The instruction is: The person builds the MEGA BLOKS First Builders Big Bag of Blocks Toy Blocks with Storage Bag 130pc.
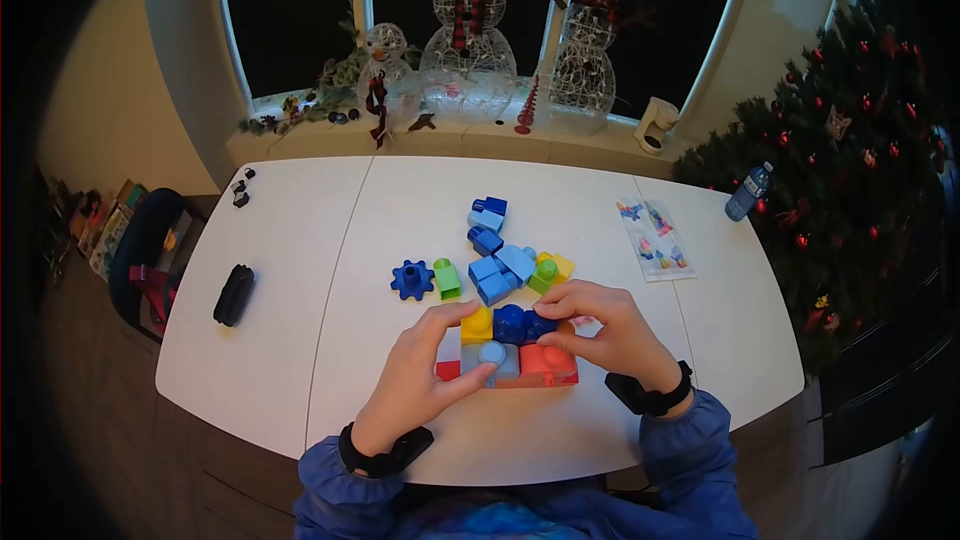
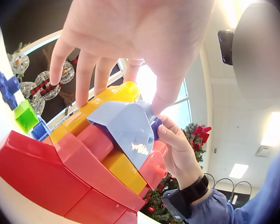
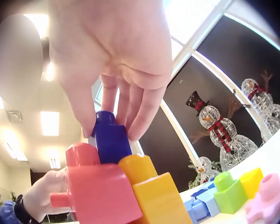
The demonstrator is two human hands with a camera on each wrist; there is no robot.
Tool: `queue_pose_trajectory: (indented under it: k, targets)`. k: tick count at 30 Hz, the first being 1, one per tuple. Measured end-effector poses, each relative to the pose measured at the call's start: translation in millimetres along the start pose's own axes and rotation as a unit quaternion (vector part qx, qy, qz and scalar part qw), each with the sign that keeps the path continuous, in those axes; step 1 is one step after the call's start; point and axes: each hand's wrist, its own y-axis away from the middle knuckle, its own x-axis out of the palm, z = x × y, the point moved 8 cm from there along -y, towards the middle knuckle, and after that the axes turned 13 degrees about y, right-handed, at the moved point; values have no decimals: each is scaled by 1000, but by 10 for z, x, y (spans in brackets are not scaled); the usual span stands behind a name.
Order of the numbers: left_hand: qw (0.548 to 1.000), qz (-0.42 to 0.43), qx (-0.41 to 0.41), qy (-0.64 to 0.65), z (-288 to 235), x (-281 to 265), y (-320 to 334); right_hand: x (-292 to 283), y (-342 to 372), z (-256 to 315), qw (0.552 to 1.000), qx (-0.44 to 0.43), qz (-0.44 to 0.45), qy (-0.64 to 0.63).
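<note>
In front of the person stands a stepped build of big toy blocks, with a red base (image 2: 25, 175) beneath red, yellow and blue pieces. My left hand (image 1: 410, 375) holds the build's left side, its thumb at the stud of a pale blue block (image 2: 119, 116) and its fingers behind a yellow block (image 1: 477, 326). From above, my right hand (image 1: 612, 335) pinches a dark blue block (image 3: 113, 142) between thumb and fingers. That block sits among the upper pieces, beside a red block (image 3: 100, 191) and an orange-yellow block (image 3: 163, 200).
Beyond the build lie loose blue blocks (image 1: 488, 278), green blocks (image 1: 447, 280) and a dark blue gear-shaped piece (image 1: 412, 281). A picture sheet (image 1: 655, 240) and a bottle (image 1: 749, 192) are to the right; a black case (image 1: 233, 295) lies left on the white table (image 1: 270, 360).
</note>
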Motion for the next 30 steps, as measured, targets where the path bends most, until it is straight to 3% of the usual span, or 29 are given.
queue_pose_trajectory:
  k: [6,12,15,18,21,25,30]
  targets:
    - [1000,-1,6,4,3,10,2,29,29,-35,999,8,-23,-24]
    - [1000,1,0,9,20,12,5,-43,-26,-9,999,16,30,-42]
    - [1000,0,8,2,13,-2,4,-286,-133,-254,998,42,-22,46]
    - [1000,1,4,0,10,5,7,-303,-186,-787,981,113,5,156]
    - [1000,0,5,1,12,5,1,-25,-209,-1217,969,120,79,203]
    - [1000,-2,10,-2,0,3,9,314,-253,-1479,949,135,150,243]
    - [1000,-1,7,-2,6,5,10,404,-278,-1561,937,151,143,282]
